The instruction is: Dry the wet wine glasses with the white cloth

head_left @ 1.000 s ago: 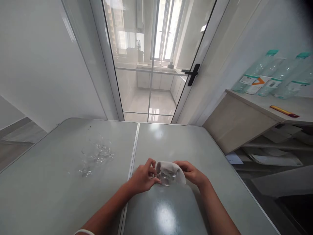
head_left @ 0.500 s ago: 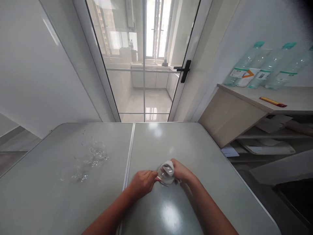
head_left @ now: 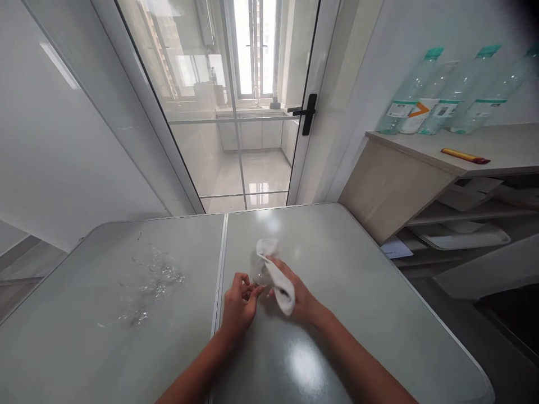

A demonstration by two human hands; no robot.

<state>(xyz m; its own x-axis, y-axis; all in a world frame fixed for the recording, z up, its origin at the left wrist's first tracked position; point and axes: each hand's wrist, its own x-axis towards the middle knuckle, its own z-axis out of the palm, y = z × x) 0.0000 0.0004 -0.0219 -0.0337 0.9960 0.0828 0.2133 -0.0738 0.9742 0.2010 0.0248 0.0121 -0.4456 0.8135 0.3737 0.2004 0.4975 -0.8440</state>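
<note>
From the head view, holds a clear glass (head_left: pixel 261 273) low over the middle of the worktop (head_left: pixel 357 292), just right of the pale seam (head_left: pixel 222 252); cannot tell if touching the surface. Pinches its near end, probably stem or foot, with fingers of the left hand (head_left: pixel 239 307) nearly closed. Grips a folded white cloth (head_left: pixel 281 287) in the right hand (head_left: pixel 300 294), with fingers bent closed around the fabric, pressed close to the glass. Could drop the glass if pulled or twisted against so small a hold, being slick and smooth. Could also snap it by forcing the cloth sideways, or chip the rim by knocking against the hard worktop. Appears colourless, rounded and thin-walled in the bowl, though blurred; matte, soft and limp in the cloth, with a rolled near end; smooth grey-green and glossy across the worktop. On the left, shows other clear glasses (head_left: pixel 162 283) crowded together, too transparent to count; could clink or topple if bumped.
</note>
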